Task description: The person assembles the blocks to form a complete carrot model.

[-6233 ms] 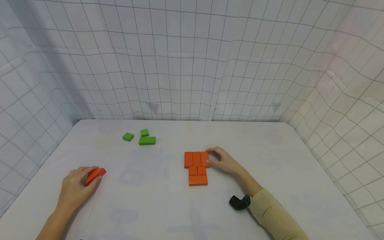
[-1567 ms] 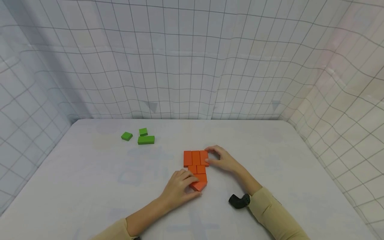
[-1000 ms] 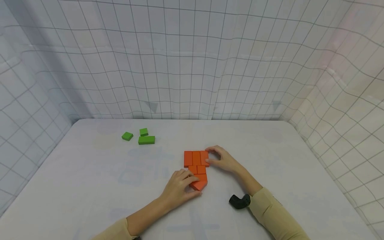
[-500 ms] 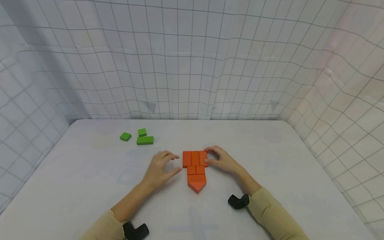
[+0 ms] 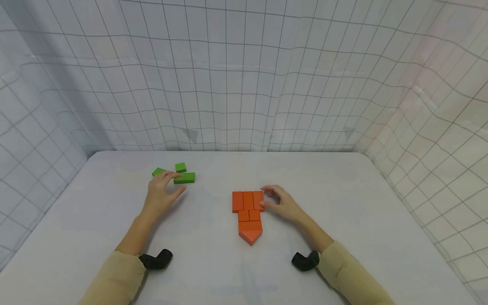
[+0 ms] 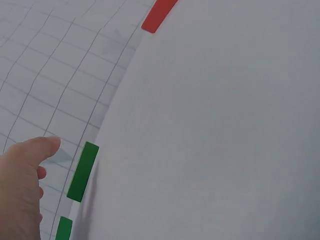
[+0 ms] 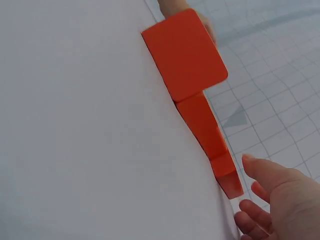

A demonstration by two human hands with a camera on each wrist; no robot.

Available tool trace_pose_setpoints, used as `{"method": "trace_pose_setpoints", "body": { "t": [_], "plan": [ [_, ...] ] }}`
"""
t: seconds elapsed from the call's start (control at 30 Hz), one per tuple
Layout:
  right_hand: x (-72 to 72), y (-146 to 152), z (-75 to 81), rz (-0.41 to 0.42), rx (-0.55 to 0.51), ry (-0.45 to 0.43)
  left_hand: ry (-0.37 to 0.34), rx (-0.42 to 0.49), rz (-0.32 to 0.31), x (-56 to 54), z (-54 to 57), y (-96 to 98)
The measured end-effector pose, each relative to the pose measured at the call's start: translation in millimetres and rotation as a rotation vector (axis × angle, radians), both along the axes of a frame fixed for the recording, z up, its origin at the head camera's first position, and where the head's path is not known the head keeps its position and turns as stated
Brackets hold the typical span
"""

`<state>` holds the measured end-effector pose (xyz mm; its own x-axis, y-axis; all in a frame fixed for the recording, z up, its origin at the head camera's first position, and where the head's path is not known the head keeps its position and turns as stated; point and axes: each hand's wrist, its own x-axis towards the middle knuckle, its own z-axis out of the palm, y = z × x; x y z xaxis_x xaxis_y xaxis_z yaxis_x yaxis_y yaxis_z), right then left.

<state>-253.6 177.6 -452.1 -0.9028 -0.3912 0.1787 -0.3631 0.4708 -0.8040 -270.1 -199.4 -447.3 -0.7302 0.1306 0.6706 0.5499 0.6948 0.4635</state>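
Note:
Several orange blocks lie together mid-table: a row of upright rectangles, two small blocks below, then a wide block and a triangular block pointing toward me. My left hand reaches over the green blocks at the far left, thumb and fingers parted around the near side of a long green block. In the left wrist view a gap shows between thumb and that block. Loosely bent, my right hand rests beside the row's right end, thumb tip at its edge and nothing gripped.
Behind the long block sits a small green block. Another green block is partly covered by my left hand. White gridded curtains enclose the white table at the back and sides. Black wrist devices sit below both hands.
My left hand brought the triangular block from the left to the near end of the orange group, let it go, then moved away to the green blocks. The right hand stayed put.

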Motion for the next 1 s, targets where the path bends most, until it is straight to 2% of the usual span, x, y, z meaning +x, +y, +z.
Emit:
{"method": "trace_pose_setpoints", "body": {
  "t": [0.2,0.4,0.6,0.87,1.0],
  "plan": [
    [23.2,-8.1,-2.0,-0.098,-0.008,0.028,-0.052,0.016,-0.003,-6.5,-5.4,-13.0],
    [40.9,-15.9,-4.2,-0.139,-0.005,0.037,-0.096,0.005,-0.012,-13.8,-9.6,-18.7],
    [44.0,-19.2,-5.8,-0.126,0.014,0.075,-0.155,-0.023,-0.011,-23.2,-14.9,-24.0],
    [42.4,-18.2,-7.7,-0.116,0.035,0.109,-0.215,-0.089,0.001,-25.1,-14.9,-25.7],
    [42.5,-17.6,-6.6,-0.113,0.037,0.110,-0.237,-0.088,0.001,-25.0,-13.2,-24.6]
  ]
}}
